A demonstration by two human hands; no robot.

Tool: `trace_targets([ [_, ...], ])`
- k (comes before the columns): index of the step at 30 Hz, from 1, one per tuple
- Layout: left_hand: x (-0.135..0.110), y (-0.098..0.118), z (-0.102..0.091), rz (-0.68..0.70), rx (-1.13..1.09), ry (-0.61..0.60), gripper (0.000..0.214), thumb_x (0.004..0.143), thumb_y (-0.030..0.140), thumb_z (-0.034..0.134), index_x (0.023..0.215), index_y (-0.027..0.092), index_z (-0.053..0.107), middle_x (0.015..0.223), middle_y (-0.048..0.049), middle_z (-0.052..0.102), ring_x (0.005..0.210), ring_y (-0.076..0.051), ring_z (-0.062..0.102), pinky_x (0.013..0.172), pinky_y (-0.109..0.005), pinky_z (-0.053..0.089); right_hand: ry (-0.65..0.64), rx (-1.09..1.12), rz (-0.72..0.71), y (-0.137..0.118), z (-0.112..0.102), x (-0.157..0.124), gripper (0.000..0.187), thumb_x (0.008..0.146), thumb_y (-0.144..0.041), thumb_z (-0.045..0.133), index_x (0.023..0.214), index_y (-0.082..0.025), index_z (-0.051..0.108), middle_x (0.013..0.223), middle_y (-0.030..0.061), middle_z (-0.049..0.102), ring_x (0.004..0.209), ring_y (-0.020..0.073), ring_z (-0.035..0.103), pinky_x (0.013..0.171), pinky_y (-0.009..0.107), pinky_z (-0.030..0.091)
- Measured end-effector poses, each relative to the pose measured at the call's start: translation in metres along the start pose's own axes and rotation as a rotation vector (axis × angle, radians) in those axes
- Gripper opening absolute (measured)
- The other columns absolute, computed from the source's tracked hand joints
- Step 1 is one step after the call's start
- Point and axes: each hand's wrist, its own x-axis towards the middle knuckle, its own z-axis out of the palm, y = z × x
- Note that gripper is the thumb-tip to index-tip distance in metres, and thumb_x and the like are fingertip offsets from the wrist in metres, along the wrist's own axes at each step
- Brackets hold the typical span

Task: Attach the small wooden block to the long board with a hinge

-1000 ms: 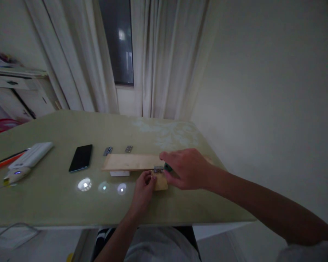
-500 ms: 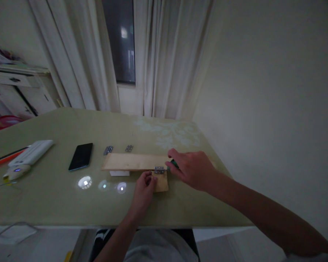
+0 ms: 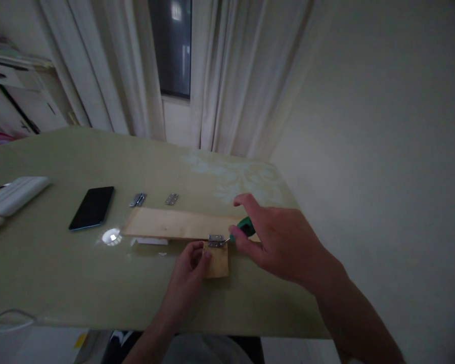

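A long wooden board (image 3: 174, 224) lies across the green table (image 3: 60, 263). A small wooden block (image 3: 217, 261) sits against its near edge, with a metal hinge (image 3: 216, 240) across the joint. My left hand (image 3: 187, 273) is closed on the small block's left side and holds it in place. My right hand (image 3: 278, 240) grips a green-handled screwdriver (image 3: 245, 227), whose thin tip points at the hinge.
Two spare metal hinges (image 3: 137, 199) (image 3: 171, 199) lie behind the board. A black phone (image 3: 92, 207) rests to the left, and a white device (image 3: 11, 194) sits at the far left. A white object (image 3: 149, 241) lies under the board's near edge. Curtains and a wall stand behind.
My right hand has drawn back to the right, and the green screwdriver handle now shows. The camera has tilted down and shifted right. My left hand stays on the small block.
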Motion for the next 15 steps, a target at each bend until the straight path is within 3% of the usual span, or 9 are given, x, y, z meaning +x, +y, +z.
trace_targets([
  [2,-0.002,0.003,0.001,-0.015,0.004,-0.001,0.053,0.081,0.060,0.079,0.110,0.017,0.066,0.107,-0.0141,0.079,0.095,-0.030,0.076,0.079,-0.038,0.060,0.033,-0.025,0.044,0.003,0.003,0.002,0.031,0.105,-0.043,0.046,0.122,-0.020,0.057,0.072,0.0019,0.071,0.060,0.0204,0.062,0.058,0.030,0.032],
  [4,-0.004,0.005,0.001,-0.023,0.011,0.002,0.051,0.083,0.059,0.078,0.111,0.018,0.065,0.109,-0.0138,0.079,0.094,-0.029,0.076,0.080,-0.037,0.060,0.065,0.068,-0.061,0.007,0.006,0.002,0.024,0.103,-0.033,0.046,0.121,-0.020,0.056,0.088,0.0052,0.074,0.070,0.0198,0.066,0.064,0.030,0.040],
  [6,-0.006,0.006,0.002,-0.029,0.013,0.001,0.050,0.085,0.058,0.076,0.112,0.018,0.065,0.111,-0.0141,0.078,0.095,-0.028,0.075,0.081,-0.037,0.060,0.098,0.166,-0.177,0.011,0.009,0.001,0.030,0.098,-0.026,0.050,0.127,-0.019,0.052,0.104,0.0082,0.074,0.082,0.0201,0.069,0.073,0.031,0.047],
  [8,-0.007,0.005,0.001,-0.042,0.001,-0.012,0.049,0.087,0.057,0.075,0.115,0.018,0.063,0.114,-0.0145,0.078,0.097,-0.028,0.075,0.082,-0.037,0.059,0.136,0.150,-0.152,0.015,0.012,0.000,0.036,0.097,-0.033,0.056,0.129,-0.019,0.051,0.094,0.0060,0.074,0.077,0.0210,0.069,0.069,0.031,0.047],
  [11,-0.009,0.004,0.000,-0.072,-0.010,-0.015,0.048,0.089,0.055,0.074,0.117,0.018,0.063,0.117,-0.0152,0.077,0.101,-0.029,0.075,0.084,-0.037,0.059,0.211,0.060,-0.037,0.021,0.016,0.000,0.028,0.101,-0.042,0.056,0.120,-0.020,0.055,0.071,-0.0008,0.067,0.060,0.0197,0.064,0.058,0.029,0.042],
  [13,-0.010,0.003,0.000,-0.082,-0.010,0.000,0.048,0.089,0.055,0.075,0.117,0.018,0.063,0.118,-0.0155,0.076,0.103,-0.029,0.074,0.085,-0.037,0.060,0.212,0.125,-0.114,0.025,0.018,0.001,0.020,0.103,-0.032,0.051,0.119,-0.021,0.054,0.082,0.0024,0.071,0.069,0.0188,0.068,0.064,0.029,0.046],
  [15,-0.011,0.002,0.000,-0.095,-0.018,0.000,0.048,0.089,0.055,0.075,0.118,0.018,0.063,0.120,-0.0155,0.076,0.104,-0.029,0.074,0.085,-0.037,0.060,0.176,0.230,-0.226,0.028,0.018,0.003,0.026,0.101,-0.026,0.051,0.126,-0.020,0.051,0.101,0.0067,0.073,0.085,0.0188,0.072,0.074,0.029,0.051],
])
